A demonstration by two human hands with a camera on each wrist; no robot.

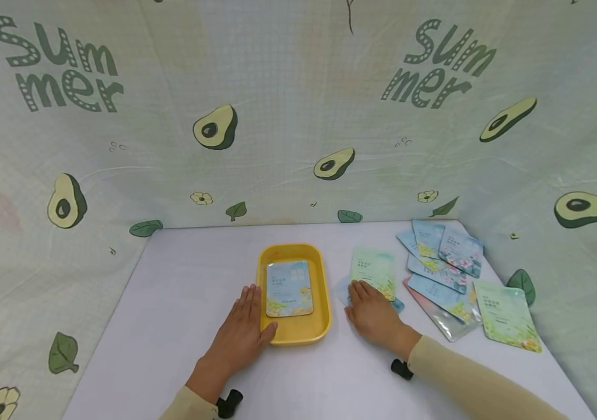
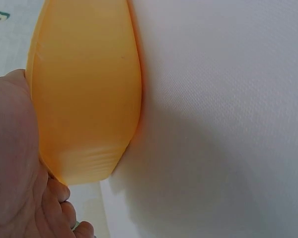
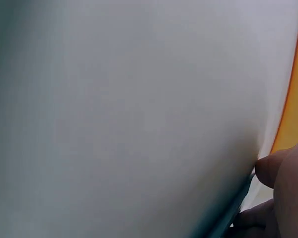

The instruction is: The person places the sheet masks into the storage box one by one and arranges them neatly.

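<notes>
A yellow tray (image 1: 321, 318) stands mid-table with a pale blue printed sachet (image 1: 289, 289) lying flat inside. My left hand (image 1: 238, 332) rests along its left rim, fingers straight and thumb reaching over the near corner. In the left wrist view, the palm lies against the rim of the yellow tray (image 2: 87, 89). To the right of the tray, my right hand (image 1: 374, 318) pinches the near edge of a pale green sachet (image 1: 373, 269). Part of a blue sachet (image 1: 397, 304) shows beneath the green one. The right wrist view has the thumb (image 3: 268, 168) by a dark, blurred packet edge.
Several blue sachets (image 1: 437, 265) overlap in a loose pile at the back right, with a silvery packet (image 1: 450, 326) partly under them. Another green sachet (image 1: 508, 315) lies near the table's right edge. A printed cloth (image 1: 277, 70) hangs behind the white table (image 1: 183, 280).
</notes>
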